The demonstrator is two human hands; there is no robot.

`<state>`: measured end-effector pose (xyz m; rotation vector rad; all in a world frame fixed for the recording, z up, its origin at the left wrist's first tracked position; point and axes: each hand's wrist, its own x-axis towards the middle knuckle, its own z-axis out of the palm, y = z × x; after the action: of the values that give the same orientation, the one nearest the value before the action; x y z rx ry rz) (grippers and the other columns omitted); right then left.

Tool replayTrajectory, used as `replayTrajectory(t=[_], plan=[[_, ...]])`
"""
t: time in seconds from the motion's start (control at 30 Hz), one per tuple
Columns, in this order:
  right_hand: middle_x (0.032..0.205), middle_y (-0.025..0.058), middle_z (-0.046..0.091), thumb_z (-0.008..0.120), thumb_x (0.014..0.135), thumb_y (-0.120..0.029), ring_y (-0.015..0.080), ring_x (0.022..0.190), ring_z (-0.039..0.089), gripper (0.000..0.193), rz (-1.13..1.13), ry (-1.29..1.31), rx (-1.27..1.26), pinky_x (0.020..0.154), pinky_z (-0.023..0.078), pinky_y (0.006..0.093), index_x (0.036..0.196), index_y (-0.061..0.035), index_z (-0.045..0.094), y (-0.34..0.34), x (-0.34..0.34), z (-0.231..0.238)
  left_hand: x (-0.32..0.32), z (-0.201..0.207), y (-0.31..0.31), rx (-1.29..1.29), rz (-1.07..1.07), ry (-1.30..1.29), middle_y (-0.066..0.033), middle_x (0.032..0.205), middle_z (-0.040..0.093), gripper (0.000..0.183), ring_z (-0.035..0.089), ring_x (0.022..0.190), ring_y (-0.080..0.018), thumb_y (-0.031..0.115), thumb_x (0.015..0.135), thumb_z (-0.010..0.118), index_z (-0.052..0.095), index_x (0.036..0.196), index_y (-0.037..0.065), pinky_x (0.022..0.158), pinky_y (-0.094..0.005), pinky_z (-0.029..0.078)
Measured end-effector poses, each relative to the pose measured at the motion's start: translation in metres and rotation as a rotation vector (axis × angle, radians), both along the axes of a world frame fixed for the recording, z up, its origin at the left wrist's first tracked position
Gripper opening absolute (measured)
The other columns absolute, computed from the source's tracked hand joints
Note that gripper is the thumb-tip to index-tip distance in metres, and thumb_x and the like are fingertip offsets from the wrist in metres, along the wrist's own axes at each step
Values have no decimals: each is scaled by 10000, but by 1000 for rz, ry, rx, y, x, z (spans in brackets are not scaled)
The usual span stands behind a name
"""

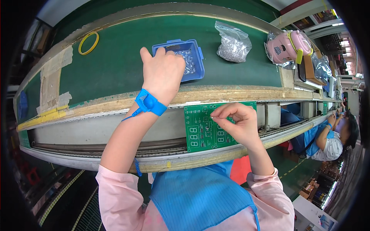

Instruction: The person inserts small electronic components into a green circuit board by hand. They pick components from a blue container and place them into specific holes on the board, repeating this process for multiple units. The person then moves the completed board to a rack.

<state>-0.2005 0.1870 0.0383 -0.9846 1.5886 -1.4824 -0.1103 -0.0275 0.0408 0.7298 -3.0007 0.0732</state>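
Flat green circuit board (210, 134) on conveyor (173, 157); loose clear parts (189, 63) in blue bin (199, 57)

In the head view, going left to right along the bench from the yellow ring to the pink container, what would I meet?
Yellow ring, blue bin, clear bag of small parts, pink container.

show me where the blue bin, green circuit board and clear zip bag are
blue bin (199, 64), head view: its right-hand wall
green circuit board (208, 141), head view: its printed face
clear zip bag (232, 50), head view: its filled lower part
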Motion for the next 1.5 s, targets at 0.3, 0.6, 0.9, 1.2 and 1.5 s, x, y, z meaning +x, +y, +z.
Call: replayTrajectory(t=[0.3, 0.6, 0.9, 1.2, 1.5], plan=[[823, 65, 617, 710, 716, 53, 194, 778, 580, 139, 9, 622, 144, 631, 489, 294, 793, -60, 688, -21, 1, -29, -4, -7, -4, -58, -54, -15, -43, 801, 675, 91, 575, 949, -214, 83, 739, 662, 727, 796, 108, 839, -445, 347], [758, 46, 630, 680, 695, 87, 208, 781, 568, 150, 1, 610, 83, 636, 484, 318, 769, -33, 628, -24, 5, -28, 2, 0, -5, 16, -90, 127, -109, 833, 660, 73, 571, 886, -277, 23, 748, 620, 630, 820, 16, 816, -396, 417], [664, 62, 606, 648, 653, 45, 241, 726, 543, 142, -9, 985, 64, 639, 475, 359, 749, -48, 600, -29, 21, -18, 4, 1, -12, 111, -196, 228, -151, 796, 641, 69, 603, 849, -306, -31, 726, 618, 615, 791, -9, 837, -404, 461], [651, 62, 599, 623, 671, -2, 232, 729, 536, 116, -4, 1097, 102, 628, 466, 348, 762, -56, 576, -29, 26, -18, 24, 9, -3, 156, -213, 486, -127, 856, 623, 205, 576, 893, -300, -37, 762, 615, 674, 956, -8, 829, -398, 479], [834, 160, 569, 590, 665, 99, 351, 880, 600, 305, 71, 959, 404, 696, 510, 433, 949, 13, 525, -34, 31, 14, 70, 12, 50, 1077, 71, 735, -106, 976, 689, 99, 653, 900, -183, -54, 853, 632, 664, 942, -25, 797, -281, 516]])
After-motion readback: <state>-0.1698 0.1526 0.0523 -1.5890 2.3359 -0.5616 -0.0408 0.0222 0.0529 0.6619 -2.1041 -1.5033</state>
